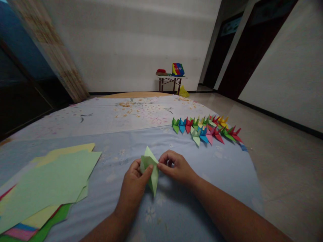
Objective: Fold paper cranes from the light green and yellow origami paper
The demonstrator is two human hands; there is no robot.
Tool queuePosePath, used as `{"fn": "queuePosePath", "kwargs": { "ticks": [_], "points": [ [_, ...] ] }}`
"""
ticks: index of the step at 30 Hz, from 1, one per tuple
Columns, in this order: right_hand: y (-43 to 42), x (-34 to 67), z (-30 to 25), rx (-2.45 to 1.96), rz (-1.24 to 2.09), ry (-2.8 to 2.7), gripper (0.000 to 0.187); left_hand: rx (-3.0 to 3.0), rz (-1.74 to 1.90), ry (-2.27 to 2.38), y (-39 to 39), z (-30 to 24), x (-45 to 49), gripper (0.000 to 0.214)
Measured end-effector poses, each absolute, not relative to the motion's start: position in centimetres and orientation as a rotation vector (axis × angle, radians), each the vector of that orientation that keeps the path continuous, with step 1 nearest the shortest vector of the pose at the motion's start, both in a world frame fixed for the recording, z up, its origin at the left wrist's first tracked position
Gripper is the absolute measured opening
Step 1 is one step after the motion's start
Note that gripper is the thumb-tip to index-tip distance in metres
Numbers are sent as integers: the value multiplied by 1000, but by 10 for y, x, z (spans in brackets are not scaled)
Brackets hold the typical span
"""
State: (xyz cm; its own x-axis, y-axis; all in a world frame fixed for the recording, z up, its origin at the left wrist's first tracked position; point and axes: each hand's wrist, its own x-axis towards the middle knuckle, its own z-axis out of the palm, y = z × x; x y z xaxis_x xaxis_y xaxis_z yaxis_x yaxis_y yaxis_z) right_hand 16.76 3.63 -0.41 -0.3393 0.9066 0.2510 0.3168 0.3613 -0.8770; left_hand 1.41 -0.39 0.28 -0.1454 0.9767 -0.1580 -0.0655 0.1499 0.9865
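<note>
A partly folded piece of pale green origami paper [154,179] is held over the blue cloth, with pointed ends at its top and bottom. My left hand [135,179] grips it from the left, thumb pressed on its front face. From the right, my right hand [178,165] pinches the paper's right edge between thumb and forefinger. Beyond my right hand stand rows of folded paper cranes [209,134] in green, blue, red, pink and yellow.
A loose stack of coloured paper sheets [58,178], pale green on top, lies at the left. The table wears a blue flowered cloth [116,205] and a white flowered one [106,116]. A small side table [172,77] with a colourful bag [178,69] stands by the wall.
</note>
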Motion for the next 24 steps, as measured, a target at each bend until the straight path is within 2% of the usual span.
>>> {"fn": "queuePosePath", "kwargs": {
  "ticks": [8, 24],
  "points": [
    [33, 166, -2, -906, 774, -1879, 6, 994, 1334, 1310, -3, 0, 16, 33],
    [31, 164, -1, -884, 807, -1824, 4, 1113, 1308, 1364, -8, 10, 16, 34]
  ]
}}
